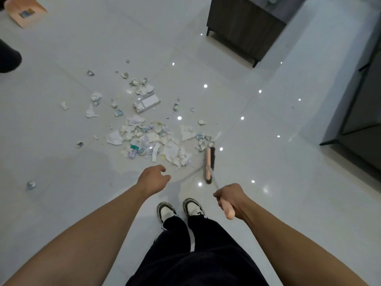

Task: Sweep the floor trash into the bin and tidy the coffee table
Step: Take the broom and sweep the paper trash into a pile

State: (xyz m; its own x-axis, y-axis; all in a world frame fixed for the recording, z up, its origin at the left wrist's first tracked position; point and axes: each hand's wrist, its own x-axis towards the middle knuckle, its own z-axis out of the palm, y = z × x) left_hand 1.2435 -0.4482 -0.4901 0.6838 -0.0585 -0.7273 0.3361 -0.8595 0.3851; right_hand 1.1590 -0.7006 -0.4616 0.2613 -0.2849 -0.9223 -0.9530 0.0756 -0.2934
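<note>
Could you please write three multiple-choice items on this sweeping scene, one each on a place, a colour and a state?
1. Where is the broom head relative to the main pile of paper scraps?
A. At the pile's right edge
B. Far to its left
C. Under the dark cabinet

2. What colour is the broom handle grip?
A. Green
B. Pale pink
C. Black

3. What is the left hand doing?
A. Gripping the broom
B. Holding a scrap
C. Holding nothing, fingers loosely curled

Answers:
1 A: the head rests on the floor just right of the scraps.
2 B: pale pink shows below the right hand.
3 C: only the right hand grips the broom.
</note>
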